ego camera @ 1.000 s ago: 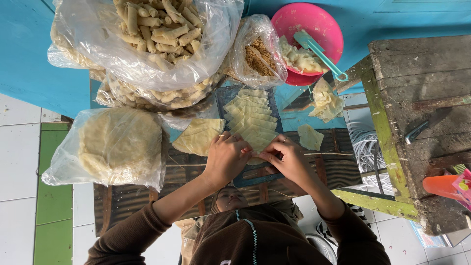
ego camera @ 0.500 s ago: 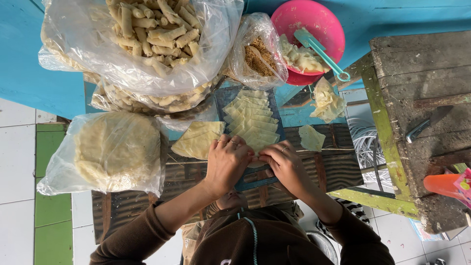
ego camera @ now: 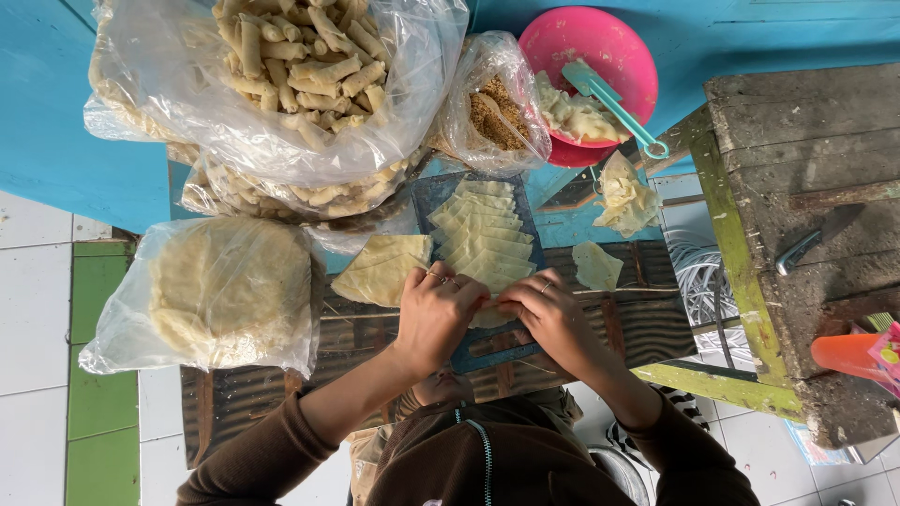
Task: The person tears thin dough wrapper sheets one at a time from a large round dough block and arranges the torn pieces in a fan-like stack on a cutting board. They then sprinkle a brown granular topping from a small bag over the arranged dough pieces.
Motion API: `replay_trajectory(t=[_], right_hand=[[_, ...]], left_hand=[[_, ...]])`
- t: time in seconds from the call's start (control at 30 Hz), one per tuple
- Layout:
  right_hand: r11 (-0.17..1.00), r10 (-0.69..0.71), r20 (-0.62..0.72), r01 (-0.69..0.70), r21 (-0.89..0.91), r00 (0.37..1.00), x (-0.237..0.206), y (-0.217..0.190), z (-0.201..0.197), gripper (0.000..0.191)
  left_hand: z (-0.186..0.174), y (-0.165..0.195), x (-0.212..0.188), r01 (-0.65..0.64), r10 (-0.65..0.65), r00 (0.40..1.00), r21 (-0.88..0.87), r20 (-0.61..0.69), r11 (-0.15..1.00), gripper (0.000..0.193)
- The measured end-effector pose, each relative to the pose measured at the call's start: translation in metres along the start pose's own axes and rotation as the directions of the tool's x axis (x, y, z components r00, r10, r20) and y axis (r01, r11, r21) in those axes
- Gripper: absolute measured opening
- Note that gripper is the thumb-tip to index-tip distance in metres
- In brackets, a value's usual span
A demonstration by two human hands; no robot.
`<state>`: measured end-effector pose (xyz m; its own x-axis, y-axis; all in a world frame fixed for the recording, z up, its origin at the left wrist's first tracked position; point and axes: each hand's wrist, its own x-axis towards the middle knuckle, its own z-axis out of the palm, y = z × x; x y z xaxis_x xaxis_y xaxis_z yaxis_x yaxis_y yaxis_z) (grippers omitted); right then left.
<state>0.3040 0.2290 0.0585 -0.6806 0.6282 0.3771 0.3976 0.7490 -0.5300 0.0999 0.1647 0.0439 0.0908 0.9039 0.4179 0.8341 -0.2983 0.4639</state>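
1. At the far left of the bench [ego camera: 647, 323], a clear bag of round wrappers [ego camera: 220, 295] lay beside the bagged rolled snacks [ego camera: 281, 66].
2. Next, the left hand [ego camera: 436, 314] pinched a pale wrapper [ego camera: 489, 314], fingers [ego camera: 466, 292] closed on its edge.
3. Just right, the right hand [ego camera: 548, 319] gripped the same wrapper, fingers together, at the near end of the overlapping wrapper row [ego camera: 480, 230].
4. Farther right stood a pink bowl [ego camera: 609, 47].

Both forearms reach forward in brown sleeves; the left hand [ego camera: 436, 314] and right hand [ego camera: 548, 319] meet, fingers curled, fingertips pinched together.
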Motion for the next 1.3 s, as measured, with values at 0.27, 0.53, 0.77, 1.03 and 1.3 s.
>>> replay_trajectory(t=[0.27,0.53,0.77,1.03,1.3], right_hand=[[0.991,0.132,-0.065,-0.133,-0.019,0.989,0.003,0.007,0.005,0.017],[0.987,-0.026,-0.028,0.022,-0.156,0.999,0.0,0.009,0.005,0.024],[0.924,-0.144,0.034,0.147,-0.354,0.989,0.002,-0.006,-0.006,0.042],[0.956,-0.062,0.008,0.062,-0.287,0.998,0.005,0.02,-0.008,0.041],[0.514,0.535,0.384,-0.65,0.56,0.753,0.011,0.081,-0.037,0.025]], left_hand=[[-0.002,0.004,0.008,0.118,-0.123,0.989,-0.07,-0.08,0.991,0.013],[0.003,0.006,0.012,0.229,-0.24,0.968,-0.142,-0.07,0.963,0.023],[0.003,0.004,0.01,0.18,-0.185,0.982,-0.092,-0.047,0.979,0.025],[-0.006,0.004,0.007,0.181,-0.177,0.983,-0.084,0.055,0.98,0.034],[-0.006,0.004,0.006,0.162,-0.162,0.986,0.017,0.025,0.987,0.02]])
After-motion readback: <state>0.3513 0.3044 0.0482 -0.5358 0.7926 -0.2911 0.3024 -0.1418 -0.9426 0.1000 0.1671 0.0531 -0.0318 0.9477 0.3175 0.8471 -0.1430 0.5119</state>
